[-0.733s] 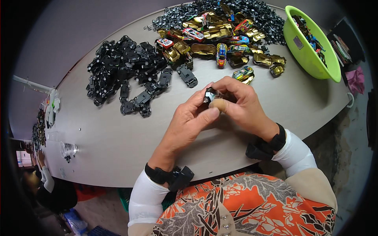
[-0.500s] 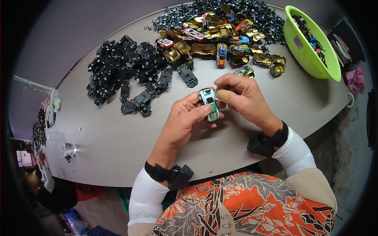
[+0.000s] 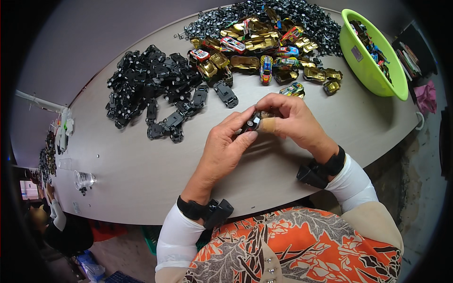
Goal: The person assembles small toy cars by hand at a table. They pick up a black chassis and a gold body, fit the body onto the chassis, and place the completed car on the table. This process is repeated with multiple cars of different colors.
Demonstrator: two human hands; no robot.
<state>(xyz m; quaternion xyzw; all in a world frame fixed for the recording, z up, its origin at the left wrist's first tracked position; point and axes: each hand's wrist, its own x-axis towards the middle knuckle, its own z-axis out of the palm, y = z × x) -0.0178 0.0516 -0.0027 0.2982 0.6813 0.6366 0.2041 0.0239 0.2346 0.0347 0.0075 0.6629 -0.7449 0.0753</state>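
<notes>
My left hand (image 3: 222, 148) is closed around a small toy car (image 3: 251, 123), held above the table near its middle. The car is tipped so a wheel and its dark underside show, and fingers cover much of it. At its other end my right hand (image 3: 302, 125) pinches, thumb and fingertips against the car; a tan bandage (image 3: 268, 125) wraps that thumb. Whether a small part sits between those fingers is hidden. Beyond my hands lie a lone black car chassis (image 3: 226, 94) and a toy car with a colourful patterned body (image 3: 293, 90).
Black chassis (image 3: 141, 78) are heaped at the left. Gold and printed car bodies (image 3: 245, 63) pile at the back, before many small wheel parts (image 3: 302, 19). A green basin (image 3: 399, 80) stands at the right. A clear cup (image 3: 83, 179) lies left; another person (image 3: 59, 219) sits beyond.
The toy car has turned from its green-and-white top onto its side, showing a wheel. My right fingers have come in against it, and my left fingers have shifted along it.
</notes>
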